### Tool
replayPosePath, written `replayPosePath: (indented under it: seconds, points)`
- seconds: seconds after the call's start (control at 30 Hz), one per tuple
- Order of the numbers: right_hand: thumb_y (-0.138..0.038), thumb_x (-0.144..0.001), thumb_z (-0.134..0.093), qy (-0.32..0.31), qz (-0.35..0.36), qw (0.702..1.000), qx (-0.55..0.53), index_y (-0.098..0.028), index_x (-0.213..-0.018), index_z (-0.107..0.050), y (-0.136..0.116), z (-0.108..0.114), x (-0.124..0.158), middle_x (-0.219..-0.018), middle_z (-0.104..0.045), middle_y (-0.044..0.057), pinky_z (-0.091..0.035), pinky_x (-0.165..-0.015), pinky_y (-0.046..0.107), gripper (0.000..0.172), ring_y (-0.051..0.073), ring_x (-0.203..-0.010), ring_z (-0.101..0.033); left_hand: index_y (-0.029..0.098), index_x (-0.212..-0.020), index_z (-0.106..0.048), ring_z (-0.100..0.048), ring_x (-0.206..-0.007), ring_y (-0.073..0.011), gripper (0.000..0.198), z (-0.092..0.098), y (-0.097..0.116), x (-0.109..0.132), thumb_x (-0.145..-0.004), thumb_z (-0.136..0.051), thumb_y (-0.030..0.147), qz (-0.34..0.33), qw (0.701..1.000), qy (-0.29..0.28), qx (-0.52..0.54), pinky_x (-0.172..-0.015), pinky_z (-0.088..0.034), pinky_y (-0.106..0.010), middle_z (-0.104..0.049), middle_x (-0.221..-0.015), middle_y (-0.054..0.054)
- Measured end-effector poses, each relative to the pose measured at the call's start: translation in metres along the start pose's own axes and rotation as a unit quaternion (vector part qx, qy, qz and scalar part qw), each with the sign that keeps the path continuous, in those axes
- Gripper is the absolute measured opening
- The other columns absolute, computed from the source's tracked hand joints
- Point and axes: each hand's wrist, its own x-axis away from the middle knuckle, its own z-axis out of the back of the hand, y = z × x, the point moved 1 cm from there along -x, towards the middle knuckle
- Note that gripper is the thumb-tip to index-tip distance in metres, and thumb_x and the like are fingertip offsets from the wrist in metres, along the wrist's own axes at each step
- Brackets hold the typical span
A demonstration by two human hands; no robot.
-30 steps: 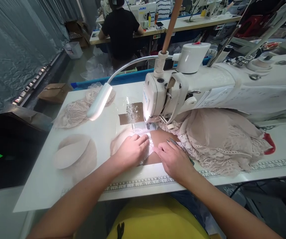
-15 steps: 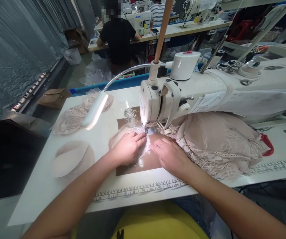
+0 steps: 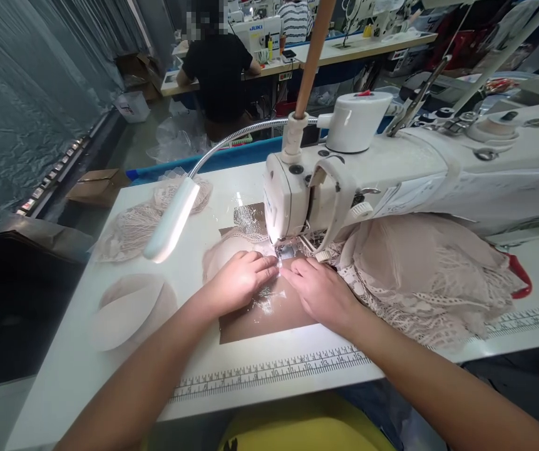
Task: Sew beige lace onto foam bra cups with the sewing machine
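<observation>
Close in front of the needle of the white sewing machine (image 3: 281,200), a beige lace-edged fabric piece (image 3: 225,250) lies on the brown plate (image 3: 245,326). My left hand (image 3: 241,279) rests over its near part, fingers closed together and pressed on it, tips beside the presser foot. Facing it from the right, my right hand (image 3: 318,288) is closed, with thumb and forefinger pinching the fabric's near end. Both sets of fingertips almost meet just below the needle. My fingers hide much of the fabric's near edge.
A bundle of beige lace garments (image 3: 405,269) lies under the machine arm at right. Lace pieces (image 3: 133,228) and sheer rounded pieces (image 3: 128,313) lie at left. A bendy lamp (image 3: 173,219) hangs over the table. Beyond, a person in black (image 3: 217,75) sits at another machine.
The fabric has moved away from me beneath the needle; less of its white lace strip shows between my hands. My right fingertips sit closer to the left ones. The view has shifted slightly.
</observation>
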Motion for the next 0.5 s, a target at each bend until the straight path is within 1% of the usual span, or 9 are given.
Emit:
replayPosePath:
  seconds: [0.1,0.27,0.37,0.5]
  points:
    - [-0.001,-0.080,-0.045,-0.010,-0.004,1.000,0.005,-0.016,-0.108,-0.065,0.001,0.000,-0.001,-0.084,-0.060,0.006,-0.034,-0.066,0.030,0.038,0.018,-0.074,-0.047,0.016,-0.126,-0.056,-0.053,-0.101,-0.0227,0.038,-0.003,0.000,0.002,-0.091,-0.043,0.013,-0.005,1.000,0.009,0.008,-0.082,-0.045,-0.037,-0.056,-0.132,-0.010]
    - [-0.001,-0.079,-0.045,-0.022,-0.027,0.999,-0.001,-0.018,-0.113,-0.064,0.002,0.000,-0.007,-0.084,-0.061,0.006,-0.031,-0.059,0.030,0.042,0.018,-0.073,-0.049,0.016,-0.125,-0.058,-0.053,-0.097,-0.0223,0.037,-0.003,-0.007,-0.003,-0.093,-0.039,0.015,-0.005,1.000,0.023,0.011,-0.082,-0.045,-0.037,-0.058,-0.130,-0.010]
    - [-0.003,-0.079,-0.046,-0.009,-0.032,0.999,-0.007,-0.017,-0.115,-0.064,0.003,-0.001,-0.009,-0.085,-0.061,0.007,-0.029,-0.055,0.030,0.043,0.019,-0.073,-0.050,0.017,-0.126,-0.057,-0.052,-0.098,-0.0229,0.037,-0.003,-0.011,-0.007,-0.094,-0.039,0.016,0.010,1.000,0.020,0.016,-0.083,-0.045,-0.038,-0.058,-0.130,-0.010]
    - [-0.004,-0.081,-0.045,0.026,-0.029,0.999,-0.023,-0.018,-0.119,-0.063,0.005,-0.002,-0.008,-0.084,-0.061,0.006,-0.030,-0.056,0.029,0.044,0.017,-0.072,-0.049,0.018,-0.130,-0.054,-0.051,-0.098,-0.0230,0.039,-0.004,-0.014,-0.009,-0.093,-0.042,0.016,0.036,0.999,0.013,0.019,-0.083,-0.044,-0.039,-0.056,-0.133,-0.009]
